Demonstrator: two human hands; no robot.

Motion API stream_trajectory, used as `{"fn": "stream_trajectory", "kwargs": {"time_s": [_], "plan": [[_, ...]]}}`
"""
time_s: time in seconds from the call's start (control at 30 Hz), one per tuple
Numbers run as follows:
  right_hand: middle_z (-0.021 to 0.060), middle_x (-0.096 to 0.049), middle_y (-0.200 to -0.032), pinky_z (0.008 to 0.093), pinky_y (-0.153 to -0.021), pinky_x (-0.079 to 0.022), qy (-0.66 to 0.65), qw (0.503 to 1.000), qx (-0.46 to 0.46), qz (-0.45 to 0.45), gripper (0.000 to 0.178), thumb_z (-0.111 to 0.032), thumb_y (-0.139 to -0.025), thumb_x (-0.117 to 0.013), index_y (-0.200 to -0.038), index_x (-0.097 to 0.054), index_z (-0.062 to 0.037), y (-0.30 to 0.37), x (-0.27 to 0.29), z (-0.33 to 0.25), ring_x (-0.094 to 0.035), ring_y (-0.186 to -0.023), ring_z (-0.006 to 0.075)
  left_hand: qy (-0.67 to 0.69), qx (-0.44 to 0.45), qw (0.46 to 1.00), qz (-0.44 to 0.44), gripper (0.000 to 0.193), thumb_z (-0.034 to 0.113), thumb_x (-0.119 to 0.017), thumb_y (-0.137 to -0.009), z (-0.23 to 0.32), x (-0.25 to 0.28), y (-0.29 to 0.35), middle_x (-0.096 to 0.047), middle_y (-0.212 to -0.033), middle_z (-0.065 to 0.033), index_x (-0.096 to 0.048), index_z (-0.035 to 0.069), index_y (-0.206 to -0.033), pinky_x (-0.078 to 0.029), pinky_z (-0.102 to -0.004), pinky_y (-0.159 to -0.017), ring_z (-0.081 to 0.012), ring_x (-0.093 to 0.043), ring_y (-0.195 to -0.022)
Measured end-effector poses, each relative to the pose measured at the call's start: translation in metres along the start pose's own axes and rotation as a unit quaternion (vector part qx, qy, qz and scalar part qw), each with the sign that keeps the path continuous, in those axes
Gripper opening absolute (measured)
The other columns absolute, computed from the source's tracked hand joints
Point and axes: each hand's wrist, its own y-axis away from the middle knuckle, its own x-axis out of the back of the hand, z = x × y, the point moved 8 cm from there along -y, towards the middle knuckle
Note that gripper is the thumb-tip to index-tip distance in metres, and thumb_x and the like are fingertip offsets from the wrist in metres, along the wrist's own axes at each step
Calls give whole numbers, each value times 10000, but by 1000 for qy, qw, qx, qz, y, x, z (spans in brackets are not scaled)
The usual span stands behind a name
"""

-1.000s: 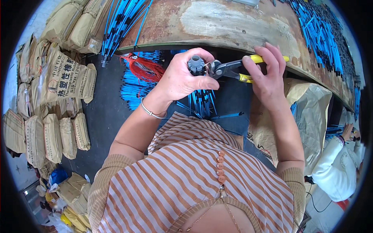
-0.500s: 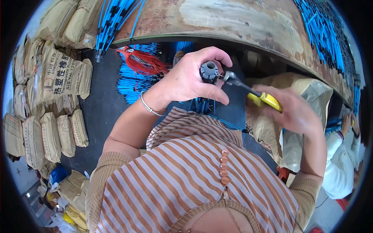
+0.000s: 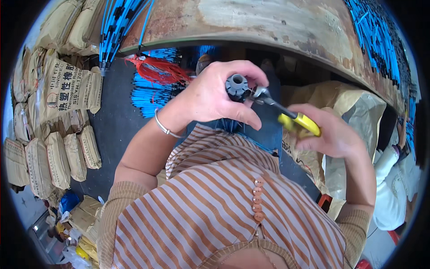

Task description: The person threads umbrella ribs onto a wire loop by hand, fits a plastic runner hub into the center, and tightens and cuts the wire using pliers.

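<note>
My left hand [image 3: 214,94] is curved in a C around a grey, slotted round piece [image 3: 236,84] with a hole in its middle. The palm side lies against this piece, while thumb and forefinger reach past it. Dark-tipped blue rods [image 3: 229,125] show below the hand, in front of my striped top. In my right hand [image 3: 341,133] is a pair of pliers with yellow handles [image 3: 309,124]. Their metal head sits at the right side of the grey piece, where thin wire seems to show. One handle is blurred, and the jaws' exact grip is hard to make out.
A worn bench [image 3: 268,20] curves across the far side, with blue rods [image 3: 376,40] at its right. Red strands [image 3: 159,71] lie over bundled blue rods [image 3: 152,95]. Brown paper sacks [image 3: 53,152] are stacked at left. A large open sack [image 3: 347,112] stands right, near another person's white sleeve [image 3: 387,193].
The pliers' head has turned and shifted slightly down beside the grey piece. My right hand has moved a little lower. The grey piece has tilted and moved slightly left with my left hand.
</note>
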Motion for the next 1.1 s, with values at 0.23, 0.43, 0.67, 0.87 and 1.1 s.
{"fn": "stream_trajectory", "kwargs": {"time_s": [0.23, 0.43, 0.67, 0.87, 1.1], "plan": [[206, -606, -947, 368, -692, -511, -497, 785, -200, -311, 768, -49, -595, -764, -1257, -376, -16, 15, -60, 7, -621, -853, 319, -16, -14, 998, -55, 430, 65, -814, -523, 0, -9, 4, -609, -813, -23, -632, 8, -909, -445, -226, -678, -97, -561, -728], [178, -616, -858, 310, -652, -514, 141, 977, 102, 124, 626, -37, -652, -735, -1194, -427, 19, 9, 29, -37, -639, -794, 283, 0, 16, 999, 51, 406, 67, -807, -538, -4, 2, 1, -611, -809, -25, -642, 12, -905, -447, -231, -675, -97, -565, -737], [129, -605, -925, 309, -716, -490, -449, 846, -150, -246, 574, 15, -670, -686, -1188, -438, 34, 10, -52, 11, -614, -869, 260, 23, 1, 999, -49, 398, 53, -797, -550, 2, -11, 2, -610, -813, -22, -637, 14, -913, -447, -233, -671, -97, -561, -728], [127, -620, -821, 305, -632, -532, 320, 922, 67, 209, 611, -6, -652, -750, -1170, -432, 46, 13, 30, -33, -641, -767, 204, -43, 8, 997, 58, 413, 56, -805, -546, 3, 3, 4, -615, -825, -26, -642, 12, -923, -449, -233, -663, -101, -562, -722], [123, -529, -1098, 352, -790, -485, -450, 803, -247, -303, 716, -120, -663, -779, -1247, -382, 1, 11, -54, 15, -561, -986, 227, 18, -11, 999, -38, 304, 41, -784, -580, 6, -12, 4, -612, -781, -27, -642, 3, -846, -447, -219, -647, -83, -557, -690]]}}
